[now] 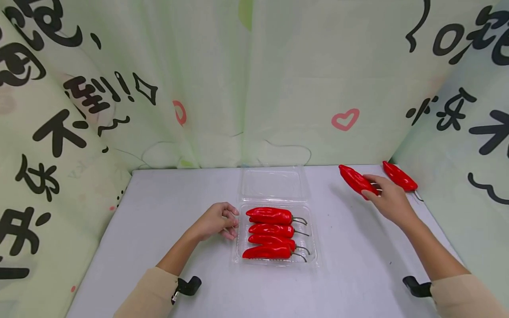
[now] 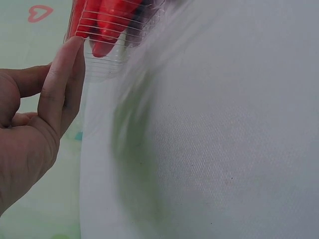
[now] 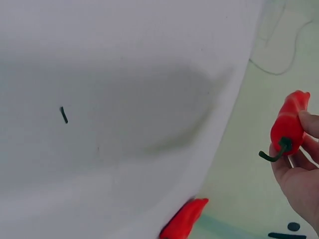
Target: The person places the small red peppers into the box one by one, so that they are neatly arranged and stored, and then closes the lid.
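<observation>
My right hand (image 1: 387, 196) grips a red chili pepper (image 1: 356, 180) by its stem end, held above the back right of the table. Its green stem shows in the right wrist view, where fingers and thumb close round the pepper (image 3: 289, 124). A second red pepper (image 1: 399, 176) lies behind that hand at the table's right edge. My left hand (image 1: 218, 221) is at the left side of a clear plastic box (image 1: 274, 263), fingers loosely bent, fingertips right at its wall. Inside the box several red peppers (image 1: 271, 251) lie in a row, stems to the right.
The box's clear lid (image 1: 274, 184) stands open toward the back of the white table (image 1: 179, 190). A printed curtain (image 1: 294, 88) hangs behind and along both sides. A small dark scrap (image 3: 64, 115) lies on the table in the right wrist view.
</observation>
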`<state>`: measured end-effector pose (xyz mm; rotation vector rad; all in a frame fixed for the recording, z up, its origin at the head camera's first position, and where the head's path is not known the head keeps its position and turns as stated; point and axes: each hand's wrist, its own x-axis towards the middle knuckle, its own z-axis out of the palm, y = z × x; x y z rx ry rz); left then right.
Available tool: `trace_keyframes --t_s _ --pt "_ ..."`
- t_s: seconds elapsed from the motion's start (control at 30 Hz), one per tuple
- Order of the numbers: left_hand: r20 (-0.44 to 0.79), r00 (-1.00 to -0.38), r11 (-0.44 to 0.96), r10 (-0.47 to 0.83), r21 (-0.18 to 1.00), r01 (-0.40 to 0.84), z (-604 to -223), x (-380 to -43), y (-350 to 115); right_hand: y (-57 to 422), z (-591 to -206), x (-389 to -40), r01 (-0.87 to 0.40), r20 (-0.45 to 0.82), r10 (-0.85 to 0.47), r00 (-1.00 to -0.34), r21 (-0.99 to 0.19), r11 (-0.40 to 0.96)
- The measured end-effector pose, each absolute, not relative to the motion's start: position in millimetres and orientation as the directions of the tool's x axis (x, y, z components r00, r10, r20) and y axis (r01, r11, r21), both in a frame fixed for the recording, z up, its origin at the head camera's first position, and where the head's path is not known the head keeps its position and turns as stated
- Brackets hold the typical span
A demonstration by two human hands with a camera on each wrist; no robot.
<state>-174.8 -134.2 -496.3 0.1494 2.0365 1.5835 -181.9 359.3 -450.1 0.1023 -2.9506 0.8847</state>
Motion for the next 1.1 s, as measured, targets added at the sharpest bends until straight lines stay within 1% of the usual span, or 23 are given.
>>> trace_keyframes --t_s 0.37,0.67,0.9,1.1 --pt "-0.346 -0.84 0.301 0.418 0.925 -0.231 -495.3 -173.1 -134.2 320.5 -437.5 -171.9 -0.188 0.096 -0.162 -0.982 -0.53 0.827" --pt "-0.352 -0.843 0.319 0.406 0.919 -0.23 -492.2 -171.9 -132.9 291.0 -430.9 -167.2 -0.294 0.109 -0.278 -0.954 -0.504 0.812" --pt "-0.351 -0.846 0.315 0.401 0.92 -0.233 -492.7 -171.4 -133.0 267.3 -428.5 -166.0 -0.387 0.128 -0.375 -0.918 -0.49 0.781" --pt "-0.355 -0.845 0.315 0.401 0.919 -0.237 -491.7 -170.7 -132.7 249.4 -425.7 -162.6 -0.452 0.132 -0.453 -0.882 -0.512 0.731"
